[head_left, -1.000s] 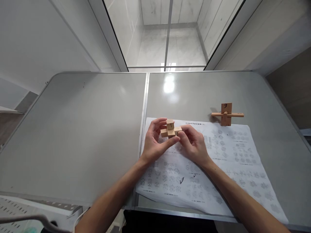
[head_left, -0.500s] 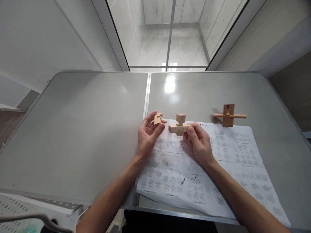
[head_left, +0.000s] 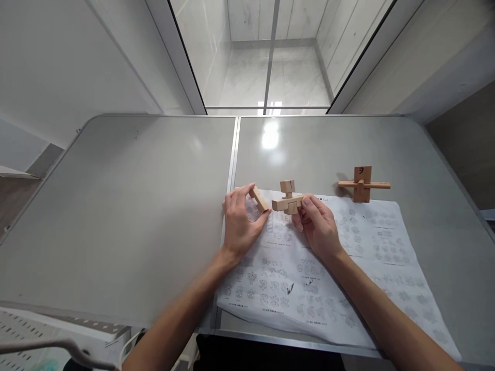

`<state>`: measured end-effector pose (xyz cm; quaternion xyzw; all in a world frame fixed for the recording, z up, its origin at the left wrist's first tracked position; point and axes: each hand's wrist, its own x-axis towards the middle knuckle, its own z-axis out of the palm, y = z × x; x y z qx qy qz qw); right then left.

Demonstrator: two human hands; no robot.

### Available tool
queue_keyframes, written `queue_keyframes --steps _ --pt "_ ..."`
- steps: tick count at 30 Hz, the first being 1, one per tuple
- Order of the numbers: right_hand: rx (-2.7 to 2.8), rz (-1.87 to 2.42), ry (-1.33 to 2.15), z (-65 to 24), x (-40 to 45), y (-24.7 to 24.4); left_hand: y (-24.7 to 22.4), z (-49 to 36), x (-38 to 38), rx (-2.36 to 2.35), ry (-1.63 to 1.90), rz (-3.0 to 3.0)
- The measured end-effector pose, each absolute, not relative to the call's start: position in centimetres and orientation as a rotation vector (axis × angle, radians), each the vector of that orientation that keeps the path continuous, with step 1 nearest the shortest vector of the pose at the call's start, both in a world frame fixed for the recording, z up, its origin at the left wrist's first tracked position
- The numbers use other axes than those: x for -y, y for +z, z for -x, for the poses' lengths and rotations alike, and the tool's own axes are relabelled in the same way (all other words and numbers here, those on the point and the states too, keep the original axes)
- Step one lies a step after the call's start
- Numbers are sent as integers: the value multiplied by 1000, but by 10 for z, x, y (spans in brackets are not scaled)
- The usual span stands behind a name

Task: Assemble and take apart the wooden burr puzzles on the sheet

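My left hand [head_left: 243,219] pinches a notched wooden puzzle piece [head_left: 259,199] by its two ends, between thumb and fingers. The piece is tilted, its upper end leaning left. Close by on the right, my right hand [head_left: 320,221] is closed on the end of a wooden puzzle assembly [head_left: 288,202], made of a long bar crossed by an upright notched piece. A small gap separates the loose piece from the bar's left end. Both are held above a printed instruction sheet [head_left: 328,283].
A darker wooden cross-shaped puzzle [head_left: 362,191] with a mark on its top stands at the sheet's far right edge. The grey folding table [head_left: 147,206] has a metal seam down its middle. A glass door [head_left: 247,67] lies beyond the far edge.
My left hand has turned palm down and moved slightly right, rotating its puzzle piece to a slant. My right hand has tilted the assembly a little.
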<state>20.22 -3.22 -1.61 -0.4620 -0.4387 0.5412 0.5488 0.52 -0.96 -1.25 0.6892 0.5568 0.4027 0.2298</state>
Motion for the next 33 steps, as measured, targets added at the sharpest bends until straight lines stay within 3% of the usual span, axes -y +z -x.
queue_keyframes --steps 25,33 --pt "1040 1085 1293 -199 29 -14 -13 -4 12 -1704 857 -2164" --pt "1087 1099 1285 -194 28 -7 2 -4 10 -1230 1154 -2196"
